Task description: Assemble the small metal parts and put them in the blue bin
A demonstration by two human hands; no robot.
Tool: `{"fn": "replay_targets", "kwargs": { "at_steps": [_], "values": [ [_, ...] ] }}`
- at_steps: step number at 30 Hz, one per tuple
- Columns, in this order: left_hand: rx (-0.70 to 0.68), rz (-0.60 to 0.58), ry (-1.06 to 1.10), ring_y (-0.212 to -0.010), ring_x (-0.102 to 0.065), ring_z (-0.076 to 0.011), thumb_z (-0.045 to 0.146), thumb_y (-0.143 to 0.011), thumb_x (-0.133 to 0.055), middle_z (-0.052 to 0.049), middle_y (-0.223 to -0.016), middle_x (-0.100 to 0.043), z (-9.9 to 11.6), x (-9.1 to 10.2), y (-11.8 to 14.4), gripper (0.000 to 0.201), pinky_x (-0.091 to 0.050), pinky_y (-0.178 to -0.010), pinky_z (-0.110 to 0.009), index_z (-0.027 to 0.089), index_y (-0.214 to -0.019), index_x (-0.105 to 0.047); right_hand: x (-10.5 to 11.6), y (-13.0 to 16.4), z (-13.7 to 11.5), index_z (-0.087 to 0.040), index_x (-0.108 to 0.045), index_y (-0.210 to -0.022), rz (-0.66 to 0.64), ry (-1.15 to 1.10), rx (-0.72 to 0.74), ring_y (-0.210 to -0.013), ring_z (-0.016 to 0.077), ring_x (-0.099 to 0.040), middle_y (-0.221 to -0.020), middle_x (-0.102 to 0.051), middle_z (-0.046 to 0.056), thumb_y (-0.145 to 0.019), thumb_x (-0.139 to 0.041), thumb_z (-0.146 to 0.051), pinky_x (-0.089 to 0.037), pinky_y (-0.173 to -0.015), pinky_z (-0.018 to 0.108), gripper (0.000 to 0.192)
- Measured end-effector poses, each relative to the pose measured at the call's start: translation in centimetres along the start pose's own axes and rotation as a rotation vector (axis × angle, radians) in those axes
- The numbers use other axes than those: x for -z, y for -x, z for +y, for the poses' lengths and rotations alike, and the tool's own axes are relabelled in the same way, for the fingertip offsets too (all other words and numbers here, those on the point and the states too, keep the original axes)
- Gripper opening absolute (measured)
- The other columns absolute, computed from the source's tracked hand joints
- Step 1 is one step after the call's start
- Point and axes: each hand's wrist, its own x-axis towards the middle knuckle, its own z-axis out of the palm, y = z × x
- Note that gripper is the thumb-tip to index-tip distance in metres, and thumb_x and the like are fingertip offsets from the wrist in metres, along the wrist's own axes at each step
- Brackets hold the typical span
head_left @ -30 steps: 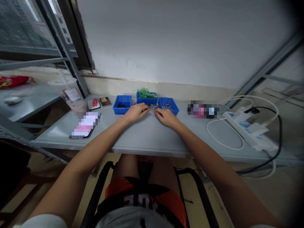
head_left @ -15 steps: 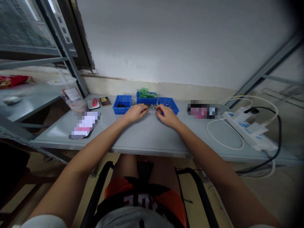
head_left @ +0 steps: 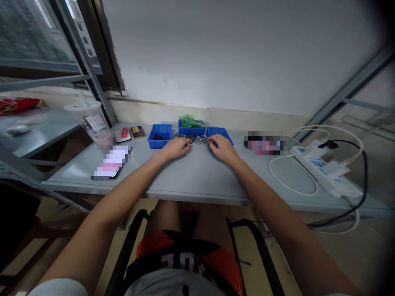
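A small pile of metal screws (head_left: 196,139) lies on the grey table (head_left: 197,176) in front of three blue bins. My left hand (head_left: 175,147) rests at the pile's left edge with fingertips on the screws. At the right edge sits my right hand (head_left: 222,147), over the front of the right blue bin (head_left: 220,132); whether its fingers pinch a screw is too small to tell. The middle bin (head_left: 191,129) holds green parts. Dark parts fill the left bin (head_left: 159,136).
A phone (head_left: 111,163), a plastic cup (head_left: 95,123), a small white item with red (head_left: 123,134) and a dark card (head_left: 137,131) stand at the left. A white power strip (head_left: 324,168) with white and black cables lies at the right. A chair frame is below.
My right hand has moved a little farther away and to the right, toward the right bin. The left hand stays by the screws. The view shifted slightly.
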Motion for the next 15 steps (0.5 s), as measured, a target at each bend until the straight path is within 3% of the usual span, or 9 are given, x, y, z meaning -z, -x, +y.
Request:
{"fn": "replay_targets", "kwargs": {
  "at_steps": [4,7,15],
  "values": [
    [0.035,-0.144,-0.056,-0.092,-0.065,-0.0219,0.031,-0.091,-0.049,-0.009,-0.103,-0.071,0.0,-0.1,0.1,0.031,-0.049,-0.082,-0.032,0.016,-0.111,-0.067,0.3,0.1,1.9,-0.018,-0.064,-0.115,0.106,0.073,-0.190,-0.108,0.0300,-0.058,-0.111,-0.066,0.014,-0.091,-0.046,-0.028,-0.044,-0.095,0.046,0.032],
    [0.042,-0.187,-0.081,-0.099,-0.064,-0.0228,0.032,-0.092,-0.048,-0.009,-0.107,-0.071,0.1,-0.1,0.2,0.033,-0.048,-0.087,-0.032,0.016,-0.114,-0.066,0.2,0.2,2.6,-0.018,-0.063,-0.119,0.120,0.072,-0.246,-0.109,0.0309,-0.058,-0.114,-0.065,0.015,-0.091,-0.048,-0.029,-0.043,-0.097,0.047,0.034],
    [0.004,-0.172,-0.102,-0.107,-0.059,-0.0258,0.031,-0.091,-0.048,-0.014,-0.108,-0.064,-0.9,-0.9,0.0,0.035,-0.046,-0.097,-0.037,0.013,-0.114,-0.067,0.1,-0.2,1.4,-0.019,-0.066,-0.106,0.137,-0.053,-0.101,-0.095,0.0242,-0.060,-0.097,-0.065,0.010,-0.090,-0.047,-0.025,-0.047,-0.090,0.041,0.025]
  ]
}}
